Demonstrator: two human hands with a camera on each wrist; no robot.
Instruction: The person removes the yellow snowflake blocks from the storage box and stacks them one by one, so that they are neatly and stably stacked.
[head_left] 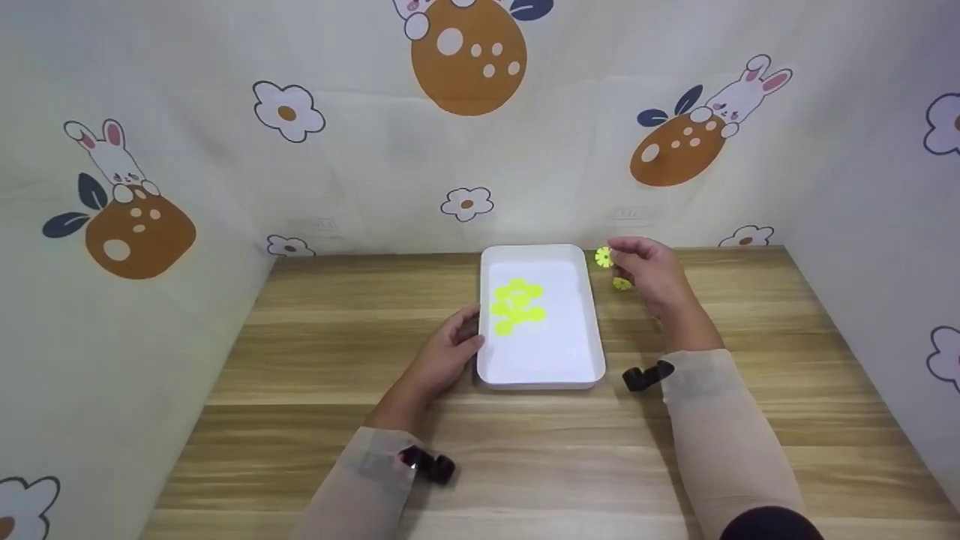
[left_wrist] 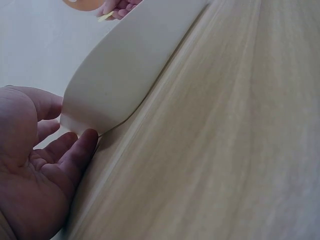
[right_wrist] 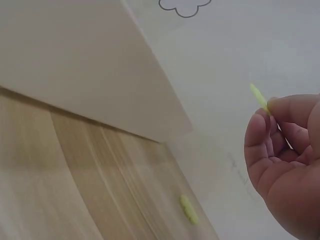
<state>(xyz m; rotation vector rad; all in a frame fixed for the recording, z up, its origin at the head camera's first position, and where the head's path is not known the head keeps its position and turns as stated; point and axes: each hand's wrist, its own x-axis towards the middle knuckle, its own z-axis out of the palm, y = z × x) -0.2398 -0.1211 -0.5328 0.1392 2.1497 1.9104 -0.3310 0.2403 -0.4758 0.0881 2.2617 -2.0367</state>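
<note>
Between finger and thumb, my right hand (head_left: pixel 651 274) pinches a yellow notched interlocking disc (head_left: pixel 604 257) just right of the white tray's far corner. The right wrist view shows that held disc (right_wrist: pixel 258 96) edge-on. A second yellow notched disc (head_left: pixel 622 284) lies on the table below the right hand. My left hand (head_left: pixel 448 349) rests its fingertips and thumb against the outer left side of the white tray (head_left: pixel 562 352). In the left wrist view, its fingers (left_wrist: pixel 82 150) touch the tray wall near the table. Several yellow discs (head_left: pixel 517 304) lie clustered inside the tray, left of its middle.
The tray stands on a wood-grain table (head_left: pixel 337 322) near its back edge. Behind it and at both sides hangs a pale cloth (head_left: pixel 367 165) printed with rabbits, brown fruit and flowers. Small black cameras (head_left: pixel 431 463) are strapped at both wrists.
</note>
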